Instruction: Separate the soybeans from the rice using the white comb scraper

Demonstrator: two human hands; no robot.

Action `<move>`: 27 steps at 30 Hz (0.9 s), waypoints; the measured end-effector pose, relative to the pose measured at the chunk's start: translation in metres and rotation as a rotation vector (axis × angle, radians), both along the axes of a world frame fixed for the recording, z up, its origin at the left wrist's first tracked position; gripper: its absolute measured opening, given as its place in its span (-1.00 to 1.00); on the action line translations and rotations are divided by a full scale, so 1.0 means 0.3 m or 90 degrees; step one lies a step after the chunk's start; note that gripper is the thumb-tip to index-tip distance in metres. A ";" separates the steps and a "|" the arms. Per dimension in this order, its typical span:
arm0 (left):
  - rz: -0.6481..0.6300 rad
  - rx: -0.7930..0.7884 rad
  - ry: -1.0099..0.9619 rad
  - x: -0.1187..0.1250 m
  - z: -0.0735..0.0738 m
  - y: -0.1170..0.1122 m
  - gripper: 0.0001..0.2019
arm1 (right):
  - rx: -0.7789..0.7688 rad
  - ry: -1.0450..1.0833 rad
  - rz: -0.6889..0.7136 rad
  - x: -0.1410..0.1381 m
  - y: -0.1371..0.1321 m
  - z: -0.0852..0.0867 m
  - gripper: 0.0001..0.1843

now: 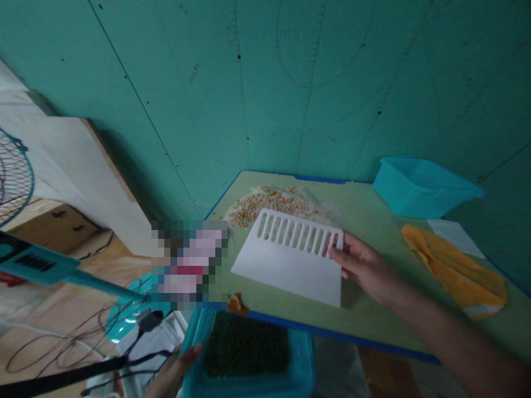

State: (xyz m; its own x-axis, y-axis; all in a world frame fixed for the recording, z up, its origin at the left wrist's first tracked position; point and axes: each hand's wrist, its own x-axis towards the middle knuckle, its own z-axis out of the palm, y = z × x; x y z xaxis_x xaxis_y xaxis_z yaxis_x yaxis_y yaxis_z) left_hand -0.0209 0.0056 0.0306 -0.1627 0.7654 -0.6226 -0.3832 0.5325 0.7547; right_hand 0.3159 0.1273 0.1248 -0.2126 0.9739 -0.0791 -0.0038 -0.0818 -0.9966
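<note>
My right hand [360, 264] pinches the right edge of a white slotted scraper-like plate [286, 268], its thumb lying by the end slot. The plate is tilted above the table, with its row of long slots along the upper side. Behind it, a spread of yellowish-brown kernels [253, 205] lies mixed with pale, fine grains. At the lower left, my left hand [180, 365] is closed at the left wall of a turquoise tub [305, 365], fingertips against the rim. Small dark green granules [246, 345] fill much of the tub, just below the table's front edge.
The pale green tabletop [373, 326] has a blue edge. On its right are a turquoise container [423, 188], an orange cloth [456, 271] and a white sheet [456, 236]. A brown scrap [237, 304] lies at the front edge. A fan [37, 262] and cables stand left.
</note>
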 end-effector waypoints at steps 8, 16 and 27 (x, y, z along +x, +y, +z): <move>-0.028 0.012 -0.079 -0.043 -0.066 -0.002 -0.63 | -0.011 -0.048 0.053 -0.045 -0.017 -0.003 -0.65; 0.015 0.058 0.086 -0.010 0.045 -0.010 -0.54 | -0.004 -0.100 0.109 -0.101 -0.035 0.023 -0.69; -0.127 0.131 -0.060 -0.013 0.081 -0.002 -0.64 | 0.127 -0.249 0.039 0.009 -0.116 0.045 -0.68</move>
State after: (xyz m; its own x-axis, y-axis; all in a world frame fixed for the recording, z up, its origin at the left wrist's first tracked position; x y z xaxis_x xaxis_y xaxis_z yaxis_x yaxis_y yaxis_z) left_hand -0.0248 0.0050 0.0550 0.0550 0.8882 -0.4561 -0.3594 0.4438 0.8209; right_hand 0.3187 0.0925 0.1383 -0.2623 0.9647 0.0224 0.3755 0.1234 -0.9186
